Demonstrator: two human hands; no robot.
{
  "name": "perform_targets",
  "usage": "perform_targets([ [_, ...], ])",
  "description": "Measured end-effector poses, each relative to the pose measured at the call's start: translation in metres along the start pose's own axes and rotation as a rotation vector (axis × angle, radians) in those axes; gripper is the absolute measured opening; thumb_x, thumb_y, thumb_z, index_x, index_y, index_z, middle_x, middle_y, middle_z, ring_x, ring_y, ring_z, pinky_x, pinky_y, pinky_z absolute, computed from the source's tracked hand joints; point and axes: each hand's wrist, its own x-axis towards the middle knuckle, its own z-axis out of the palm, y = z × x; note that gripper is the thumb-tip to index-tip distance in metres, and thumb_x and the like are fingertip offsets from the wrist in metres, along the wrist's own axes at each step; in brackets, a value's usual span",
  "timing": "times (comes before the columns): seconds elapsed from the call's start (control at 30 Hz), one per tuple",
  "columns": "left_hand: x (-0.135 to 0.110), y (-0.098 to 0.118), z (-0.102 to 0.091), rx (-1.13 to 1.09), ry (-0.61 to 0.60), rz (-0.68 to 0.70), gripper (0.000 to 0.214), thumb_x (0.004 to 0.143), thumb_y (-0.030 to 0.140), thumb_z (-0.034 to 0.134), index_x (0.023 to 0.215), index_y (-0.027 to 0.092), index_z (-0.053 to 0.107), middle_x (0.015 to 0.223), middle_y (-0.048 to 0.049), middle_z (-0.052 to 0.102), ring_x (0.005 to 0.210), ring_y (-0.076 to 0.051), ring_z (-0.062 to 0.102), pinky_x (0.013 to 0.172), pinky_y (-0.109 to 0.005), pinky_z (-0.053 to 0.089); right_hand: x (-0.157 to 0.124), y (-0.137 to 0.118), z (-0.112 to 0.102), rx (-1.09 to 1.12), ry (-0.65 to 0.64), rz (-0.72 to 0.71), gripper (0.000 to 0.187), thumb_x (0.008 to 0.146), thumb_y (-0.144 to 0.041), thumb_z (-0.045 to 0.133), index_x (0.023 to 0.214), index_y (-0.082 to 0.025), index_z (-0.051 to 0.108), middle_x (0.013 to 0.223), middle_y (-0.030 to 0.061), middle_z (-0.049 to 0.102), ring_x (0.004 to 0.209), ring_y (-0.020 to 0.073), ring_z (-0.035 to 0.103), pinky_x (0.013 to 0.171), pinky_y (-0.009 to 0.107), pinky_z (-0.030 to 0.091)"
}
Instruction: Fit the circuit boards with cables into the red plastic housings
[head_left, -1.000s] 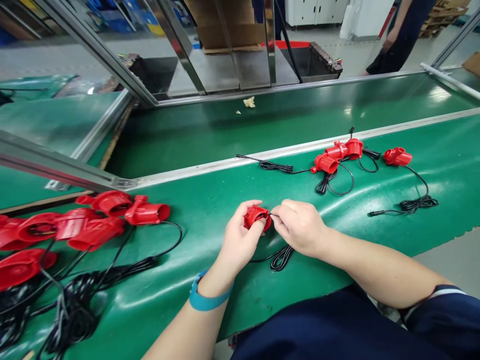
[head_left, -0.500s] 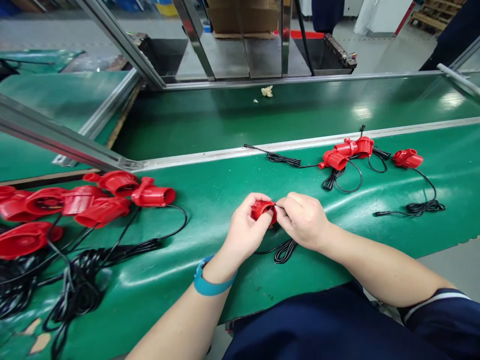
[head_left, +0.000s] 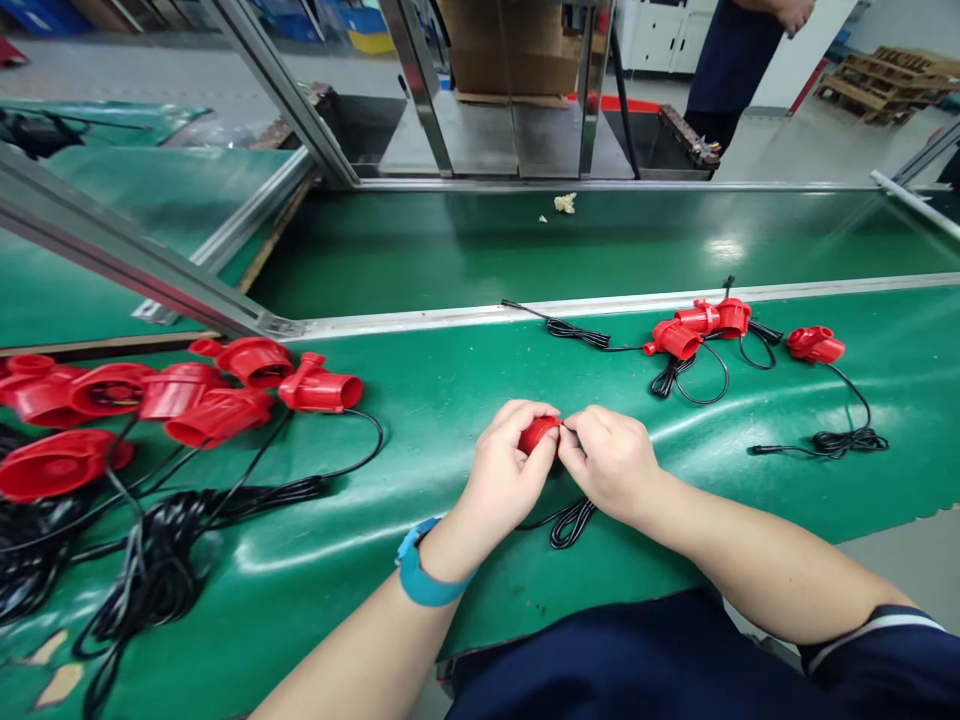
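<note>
My left hand, with a blue strap round its wrist, is closed on a red plastic housing. The fingers cover much of the housing. At its right side my right hand pinches with thumb and fingertips; a small dark bit, perhaps a wire end, shows between them, too small to name. A bundled black cable lies on the green mat just below my hands. It seems to belong to the held housing, though the join is hidden.
Several red housings with tangled black cables lie at the left. More red housings with coiled cables lie at the right. Behind a pale metal strip runs a green belt with crumbled yellowish scraps. A person stands beyond.
My left hand has turned the red housing, so its opening no longer faces me. The right hand stays against its side. The view has shifted a little, bringing a person into sight at the back.
</note>
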Motion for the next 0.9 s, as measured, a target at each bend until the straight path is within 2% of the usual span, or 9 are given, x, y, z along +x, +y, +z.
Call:
perform_targets([
  [0.1, 0.001, -0.002, -0.001, -0.003, 0.015, -0.002, 0.016, 0.091, 0.022, 0.057, 0.101, 0.018, 0.069, 0.105, -0.0063, 0.067, 0.099, -0.020, 0.065, 0.087, -0.032, 0.051, 0.003, 0.004, -0.006, 0.080, -0.051, -0.022, 0.028, 0.105, -0.019, 0.047, 0.084, -0.016, 0.065, 0.072, 0.0041, 0.064, 0.062, 0.0171, 0.057, 0.061, 0.031, 0.048],
  [0.2, 0.002, -0.002, 0.000, -0.021, 0.015, -0.027, 0.016, 0.092, 0.024, 0.056, 0.100, 0.018, 0.068, 0.104, -0.0061, 0.066, 0.097, -0.020, 0.064, 0.082, -0.031, 0.051, 0.004, 0.006, -0.013, 0.152, -0.105, -0.006, 0.021, 0.105, -0.016, 0.049, 0.097, -0.014, 0.068, 0.084, 0.0082, 0.070, 0.077, 0.0191, 0.065, 0.072, 0.032, 0.054],
  [0.3, 0.002, -0.001, 0.001, -0.011, -0.016, -0.027, 0.015, 0.091, 0.022, 0.056, 0.099, 0.018, 0.068, 0.102, -0.0060, 0.066, 0.096, -0.020, 0.064, 0.082, -0.031, 0.051, 0.002, 0.006, -0.014, 0.178, -0.118, -0.010, 0.020, 0.105, -0.014, 0.048, 0.099, -0.013, 0.067, 0.089, 0.0101, 0.073, 0.086, 0.0207, 0.069, 0.079, 0.033, 0.057],
  [0.47, 0.001, -0.001, 0.003, -0.008, -0.036, -0.030, 0.013, 0.089, 0.021, 0.057, 0.097, 0.018, 0.067, 0.100, -0.0055, 0.067, 0.097, -0.020, 0.062, 0.087, -0.032, 0.049, -0.003, 0.004, -0.009, 0.158, -0.145, -0.008, 0.024, 0.105, -0.014, 0.047, 0.089, -0.015, 0.064, 0.084, 0.0095, 0.073, 0.077, 0.0200, 0.069, 0.077, 0.033, 0.056],
  [0.7, 0.000, -0.001, 0.003, -0.028, -0.041, -0.047, 0.017, 0.088, 0.018, 0.052, 0.096, 0.018, 0.068, 0.099, -0.0059, 0.066, 0.095, -0.020, 0.062, 0.081, -0.030, 0.049, -0.004, 0.005, -0.005, 0.224, -0.202, 0.093, 0.031, 0.106, -0.019, 0.046, 0.078, -0.018, 0.060, 0.073, 0.0057, 0.067, 0.063, 0.0175, 0.061, 0.063, 0.029, 0.049],
  [0.8, 0.002, -0.004, 0.004, -0.045, -0.030, -0.069, 0.018, 0.088, 0.019, 0.053, 0.096, 0.018, 0.068, 0.100, -0.0060, 0.066, 0.093, -0.020, 0.063, 0.077, -0.030, 0.049, -0.001, 0.009, -0.003, 0.251, -0.257, 0.135, 0.025, 0.105, -0.019, 0.050, 0.084, -0.018, 0.065, 0.081, 0.0065, 0.072, 0.071, 0.0185, 0.067, 0.068, 0.029, 0.052],
  [0.9, 0.003, -0.006, 0.007, -0.039, 0.027, -0.054, 0.017, 0.087, 0.018, 0.054, 0.096, 0.018, 0.069, 0.099, -0.0061, 0.066, 0.093, -0.020, 0.063, 0.080, -0.031, 0.049, 0.000, 0.012, -0.006, 0.276, -0.264, 0.146, 0.017, 0.104, -0.018, 0.054, 0.098, -0.016, 0.070, 0.093, 0.0078, 0.076, 0.083, 0.0205, 0.071, 0.077, 0.030, 0.055],
])
